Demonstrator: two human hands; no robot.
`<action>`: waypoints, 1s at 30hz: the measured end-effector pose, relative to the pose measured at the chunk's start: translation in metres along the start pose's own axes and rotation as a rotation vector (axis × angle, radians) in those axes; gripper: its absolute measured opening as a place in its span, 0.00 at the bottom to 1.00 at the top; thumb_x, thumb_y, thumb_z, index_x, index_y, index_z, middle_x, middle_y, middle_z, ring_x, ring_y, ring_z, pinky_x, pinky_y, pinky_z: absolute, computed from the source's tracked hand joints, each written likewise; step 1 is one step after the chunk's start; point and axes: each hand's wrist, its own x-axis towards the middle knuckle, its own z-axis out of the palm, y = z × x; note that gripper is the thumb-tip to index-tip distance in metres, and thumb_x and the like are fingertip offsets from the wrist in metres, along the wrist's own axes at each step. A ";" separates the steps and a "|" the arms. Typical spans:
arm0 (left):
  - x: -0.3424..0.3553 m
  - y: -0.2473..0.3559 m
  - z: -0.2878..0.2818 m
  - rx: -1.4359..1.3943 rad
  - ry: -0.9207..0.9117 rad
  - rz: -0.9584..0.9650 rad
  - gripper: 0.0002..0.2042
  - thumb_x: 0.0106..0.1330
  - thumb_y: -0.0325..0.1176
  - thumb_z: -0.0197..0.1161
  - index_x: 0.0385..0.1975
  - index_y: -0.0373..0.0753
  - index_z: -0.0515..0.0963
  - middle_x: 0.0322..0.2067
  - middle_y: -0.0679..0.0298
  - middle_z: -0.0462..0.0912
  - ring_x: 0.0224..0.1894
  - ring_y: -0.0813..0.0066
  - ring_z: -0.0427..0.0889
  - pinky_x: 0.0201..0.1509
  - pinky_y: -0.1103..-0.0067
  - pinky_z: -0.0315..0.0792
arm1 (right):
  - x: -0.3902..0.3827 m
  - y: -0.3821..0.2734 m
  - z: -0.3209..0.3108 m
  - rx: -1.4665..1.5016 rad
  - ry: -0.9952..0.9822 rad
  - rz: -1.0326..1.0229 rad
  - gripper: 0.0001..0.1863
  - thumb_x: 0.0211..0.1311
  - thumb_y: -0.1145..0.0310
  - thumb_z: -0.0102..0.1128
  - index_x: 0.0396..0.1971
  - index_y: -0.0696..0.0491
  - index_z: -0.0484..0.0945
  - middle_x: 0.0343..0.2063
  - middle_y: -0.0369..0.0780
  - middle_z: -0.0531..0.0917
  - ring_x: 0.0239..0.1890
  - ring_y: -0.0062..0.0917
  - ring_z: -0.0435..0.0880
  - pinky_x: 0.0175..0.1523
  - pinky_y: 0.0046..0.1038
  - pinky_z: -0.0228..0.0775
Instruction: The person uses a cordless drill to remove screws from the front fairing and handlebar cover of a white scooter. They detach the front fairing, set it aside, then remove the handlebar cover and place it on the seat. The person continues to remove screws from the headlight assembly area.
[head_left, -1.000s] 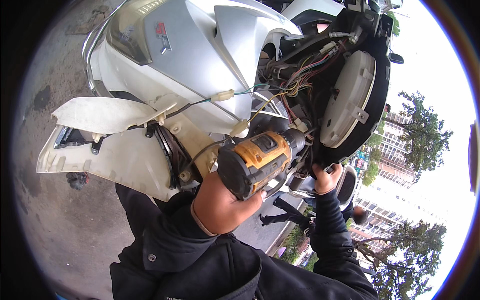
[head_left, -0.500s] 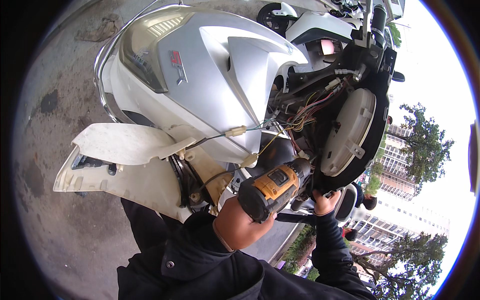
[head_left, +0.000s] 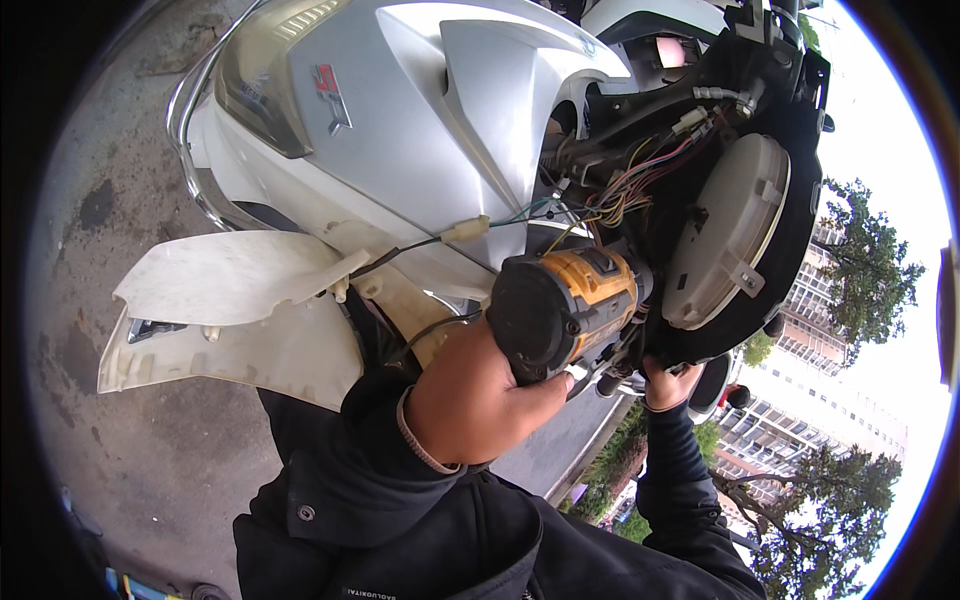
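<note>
My left hand (head_left: 480,390) is wrapped round a yellow and black cordless drill (head_left: 595,278), its thumb along the lower side. The drill's front end points in beside a bundle of wires and is partly hidden. Further right, my right hand (head_left: 672,385) grips the lower edge of a black housing (head_left: 775,310); some fingers are hidden. Inside that housing sits the pale oval back of a unit (head_left: 725,240) with a small metal tab. Coloured wires (head_left: 625,205) run left of it, and a pale connector (head_left: 466,230) hangs over the silver scooter fairing (head_left: 410,120).
A loosened off-white panel (head_left: 230,285) juts out at the left, above stained concrete (head_left: 120,440). A chrome bar (head_left: 178,110) curves round the fairing. Another white vehicle (head_left: 650,20) stands behind. Trees (head_left: 860,250) and buildings (head_left: 820,420) appear sideways at the right.
The drill and my left hand have moved up in the view, nearer the wires. My right hand keeps its grip as the housing shifts slightly right. The whole view has shifted a little.
</note>
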 end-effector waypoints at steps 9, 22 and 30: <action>0.021 0.023 0.007 -0.028 -0.036 -0.052 0.19 0.61 0.24 0.66 0.53 0.29 0.74 0.45 0.54 0.84 0.47 0.68 0.82 0.54 0.73 0.74 | -0.001 0.008 -0.004 -0.049 0.004 -0.002 0.28 0.39 0.81 0.62 0.48 0.63 0.78 0.43 0.41 0.84 0.45 0.27 0.83 0.56 0.30 0.72; 0.011 0.016 0.043 -0.245 0.112 0.043 0.24 0.65 0.27 0.65 0.59 0.29 0.67 0.52 0.46 0.75 0.50 0.51 0.80 0.54 0.67 0.74 | -0.002 0.023 -0.013 -0.163 -0.063 -0.082 0.32 0.42 0.72 0.67 0.54 0.61 0.75 0.49 0.44 0.83 0.53 0.34 0.82 0.62 0.34 0.68; -0.028 0.006 0.058 0.037 0.016 0.092 0.17 0.62 0.27 0.67 0.50 0.30 0.75 0.50 0.46 0.77 0.49 0.49 0.79 0.52 0.66 0.74 | 0.000 0.018 -0.007 -0.242 -0.047 -0.081 0.28 0.37 0.80 0.65 0.47 0.61 0.79 0.42 0.41 0.85 0.46 0.28 0.84 0.55 0.29 0.73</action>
